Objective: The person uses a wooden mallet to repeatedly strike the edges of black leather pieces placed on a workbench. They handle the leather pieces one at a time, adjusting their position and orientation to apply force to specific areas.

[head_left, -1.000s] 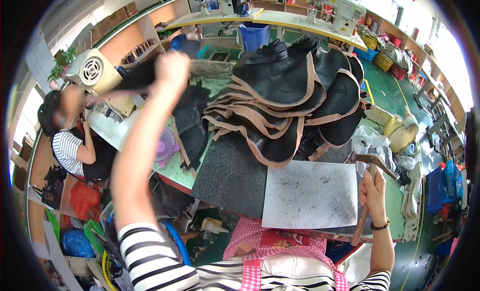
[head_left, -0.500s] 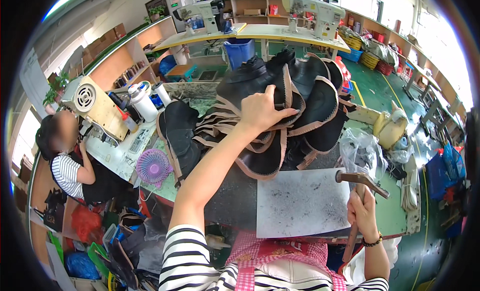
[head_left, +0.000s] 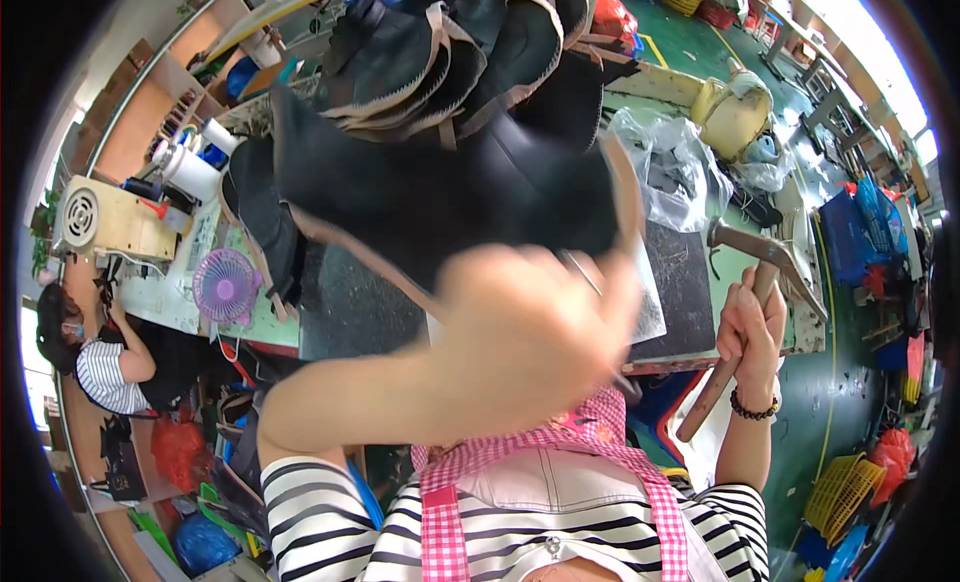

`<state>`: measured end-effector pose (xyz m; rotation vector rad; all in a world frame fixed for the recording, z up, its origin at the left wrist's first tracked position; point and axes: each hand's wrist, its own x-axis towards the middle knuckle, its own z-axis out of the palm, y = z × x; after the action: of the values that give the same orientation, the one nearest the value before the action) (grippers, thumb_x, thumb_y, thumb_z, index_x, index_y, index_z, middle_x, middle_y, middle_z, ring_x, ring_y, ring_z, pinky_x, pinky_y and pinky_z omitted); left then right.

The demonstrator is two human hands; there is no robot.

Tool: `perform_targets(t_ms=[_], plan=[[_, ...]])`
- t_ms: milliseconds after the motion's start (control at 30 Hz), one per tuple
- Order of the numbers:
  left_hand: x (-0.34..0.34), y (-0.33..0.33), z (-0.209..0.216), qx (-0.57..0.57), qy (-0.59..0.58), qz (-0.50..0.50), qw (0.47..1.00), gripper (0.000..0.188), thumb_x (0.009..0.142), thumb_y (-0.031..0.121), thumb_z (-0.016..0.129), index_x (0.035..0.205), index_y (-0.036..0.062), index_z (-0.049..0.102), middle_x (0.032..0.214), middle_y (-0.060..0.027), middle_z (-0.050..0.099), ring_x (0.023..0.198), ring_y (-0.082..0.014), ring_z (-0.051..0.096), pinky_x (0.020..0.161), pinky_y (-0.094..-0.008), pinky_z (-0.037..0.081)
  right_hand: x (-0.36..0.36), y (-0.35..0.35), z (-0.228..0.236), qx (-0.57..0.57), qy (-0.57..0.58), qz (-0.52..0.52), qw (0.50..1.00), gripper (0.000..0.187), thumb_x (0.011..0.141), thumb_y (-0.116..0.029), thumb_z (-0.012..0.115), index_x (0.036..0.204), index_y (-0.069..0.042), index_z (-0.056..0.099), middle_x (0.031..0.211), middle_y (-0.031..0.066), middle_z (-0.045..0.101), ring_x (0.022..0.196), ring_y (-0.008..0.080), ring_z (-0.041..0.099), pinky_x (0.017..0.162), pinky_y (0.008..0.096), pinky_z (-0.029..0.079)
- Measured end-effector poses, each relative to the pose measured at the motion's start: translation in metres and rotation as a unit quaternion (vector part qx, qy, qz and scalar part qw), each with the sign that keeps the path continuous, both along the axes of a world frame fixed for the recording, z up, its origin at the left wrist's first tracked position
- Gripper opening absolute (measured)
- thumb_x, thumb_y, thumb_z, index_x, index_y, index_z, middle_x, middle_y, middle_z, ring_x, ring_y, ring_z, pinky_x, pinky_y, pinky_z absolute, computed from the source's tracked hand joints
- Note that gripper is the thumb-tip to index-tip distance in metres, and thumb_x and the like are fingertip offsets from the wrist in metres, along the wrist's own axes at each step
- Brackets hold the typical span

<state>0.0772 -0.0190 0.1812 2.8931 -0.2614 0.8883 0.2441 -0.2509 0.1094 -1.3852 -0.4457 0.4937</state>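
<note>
My left hand (head_left: 530, 327), smeared by motion, grips the edge of a large black leather shoe upper (head_left: 430, 192) with tan edging. The upper spreads out in front of my chest and hides much of the bench. My right hand (head_left: 752, 327) is wrapped round the wooden handle of a hammer (head_left: 722, 377), whose metal head (head_left: 765, 247) points up over the bench's right end. Beyond the held piece lies a heap of similar black uppers (head_left: 400, 77) with tan toothed edges. A white sheet (head_left: 652, 307) shows only partly behind the upper and my hand.
A purple fan (head_left: 226, 285) stands left, near a beige machine (head_left: 120, 218) where another person (head_left: 115, 367) sits. White bottles (head_left: 190, 172) stand behind it. On the right of the bench are a clear plastic bag (head_left: 675, 172) and a yellowish rounded object (head_left: 735, 117).
My left hand has come back from the heap toward my body, bringing a black upper over the white sheet. My right hand still holds the hammer upright. The view has tilted down.
</note>
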Motion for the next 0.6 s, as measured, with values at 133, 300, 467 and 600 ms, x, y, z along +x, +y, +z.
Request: perform_targets(t_ms=[133,300,467,600], plan=[[0.023,-0.06,-0.147,-0.135,0.122,-0.085,0.98,0.017,0.077,0.019,0.062,0.081,0.0035,0.056,0.06,-0.0004,0.055,0.054,-0.0151,0.06,0.046,-0.0282,0.044,-0.006,0.002,-0.011,-0.008,-0.027,0.035,0.999,0.013,0.095,-0.011,0.052,0.097,-0.004,0.042,0.063,-0.0004,0.044,0.038,0.0035,0.034,0.035,0.0188,0.03],[0.003,-0.064,-0.192,-0.217,0.122,-0.067,0.966,0.033,0.087,0.04,0.064,0.085,0.0073,0.057,0.069,-0.0102,0.061,0.07,-0.0296,0.066,0.06,-0.0394,0.051,-0.022,0.01,-0.025,-0.108,-0.027,0.095,0.989,0.007,0.094,-0.005,0.05,0.098,-0.002,0.045,0.063,-0.0013,0.044,0.04,0.0027,0.035,0.035,0.019,0.028],[0.019,-0.007,-0.17,-0.287,0.226,-0.187,0.912,0.033,0.08,0.039,0.073,0.076,0.0075,0.064,0.064,-0.0095,0.062,0.056,-0.0293,0.062,0.05,-0.0366,0.047,-0.012,0.066,-0.033,-0.144,-0.344,0.188,0.909,0.07,0.072,-0.009,0.08,0.133,-0.003,0.045,0.093,0.0081,0.06,0.078,0.0211,0.064,0.067,0.0334,0.052],[-0.001,-0.003,-0.139,-0.356,0.197,-0.203,0.89,0.023,0.083,0.03,0.07,0.077,0.0087,0.065,0.066,-0.0091,0.062,0.062,-0.0264,0.064,0.052,-0.0342,0.048,0.006,0.124,-0.045,-0.178,-0.43,0.197,0.863,0.077,0.064,-0.022,0.086,0.128,-0.002,0.047,0.091,0.0175,0.06,0.076,0.0331,0.062,0.074,0.0381,0.049]])
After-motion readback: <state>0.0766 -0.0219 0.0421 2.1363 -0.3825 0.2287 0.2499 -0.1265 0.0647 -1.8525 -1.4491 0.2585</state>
